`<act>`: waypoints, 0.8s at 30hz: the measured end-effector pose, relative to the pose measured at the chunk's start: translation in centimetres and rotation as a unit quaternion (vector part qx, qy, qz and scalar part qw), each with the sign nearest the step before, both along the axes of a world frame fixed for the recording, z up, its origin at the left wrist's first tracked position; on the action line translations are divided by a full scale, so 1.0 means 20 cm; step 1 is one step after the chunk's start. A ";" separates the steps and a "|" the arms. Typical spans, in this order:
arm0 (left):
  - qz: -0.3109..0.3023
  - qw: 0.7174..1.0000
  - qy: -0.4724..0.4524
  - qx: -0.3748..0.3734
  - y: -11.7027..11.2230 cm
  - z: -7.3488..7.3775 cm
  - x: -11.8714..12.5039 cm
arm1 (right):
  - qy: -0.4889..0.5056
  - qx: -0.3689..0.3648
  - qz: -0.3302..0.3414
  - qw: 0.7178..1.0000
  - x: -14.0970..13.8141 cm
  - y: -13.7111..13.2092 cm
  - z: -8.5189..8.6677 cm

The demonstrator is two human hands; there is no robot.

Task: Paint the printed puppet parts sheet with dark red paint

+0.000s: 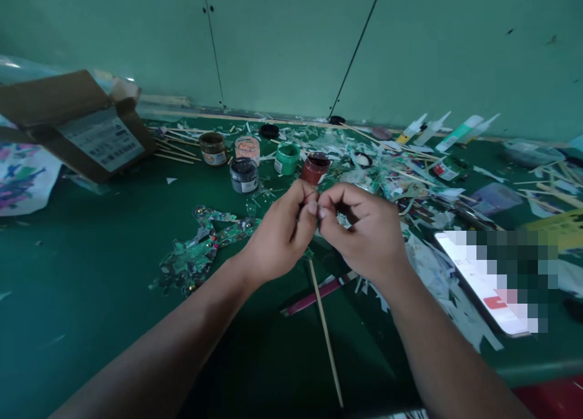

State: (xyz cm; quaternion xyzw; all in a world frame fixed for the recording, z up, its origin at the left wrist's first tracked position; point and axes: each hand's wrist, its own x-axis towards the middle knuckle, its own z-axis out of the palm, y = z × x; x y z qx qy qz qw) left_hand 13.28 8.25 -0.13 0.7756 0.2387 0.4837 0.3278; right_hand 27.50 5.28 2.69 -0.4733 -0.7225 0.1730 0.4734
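Green table (91, 273) | hands: left (282, 234), right (364, 234) pinched together, perhaps on something tiny | paint jars (243, 175) open, paint inside

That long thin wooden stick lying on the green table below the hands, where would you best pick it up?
Probably near the middle of the wooden stick, pinched across its width from straight above. It lies flat on the green table, with bare surface on both sides there, while its upper end runs under the left hand.

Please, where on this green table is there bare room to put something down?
Bare green table lies between the cardboard box and the glittery cut-out, and near the front left edge. A smaller patch lies left of the wooden stick. Crowded: paint jars, paper scraps, phone on the right.
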 end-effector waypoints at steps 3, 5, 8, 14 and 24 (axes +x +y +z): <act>0.025 1.000 -0.014 0.001 -0.01 -0.01 0.02 | 0.014 0.014 -0.002 1.000 -0.02 0.00 -0.02; 0.038 0.999 -0.019 -0.009 -0.02 -0.01 0.03 | 0.019 0.026 -0.007 0.999 -0.02 0.01 -0.03; 0.050 0.998 -0.036 -0.035 -0.03 0.00 0.05 | 0.023 0.032 -0.011 0.999 -0.02 0.01 -0.04; 0.068 0.984 -0.099 -0.133 -0.07 0.00 0.10 | 0.032 0.039 -0.038 0.998 -0.04 0.00 -0.04; -0.071 0.938 -0.203 -0.273 -0.02 0.02 0.06 | 0.062 -0.015 -0.033 0.997 0.01 0.02 -0.03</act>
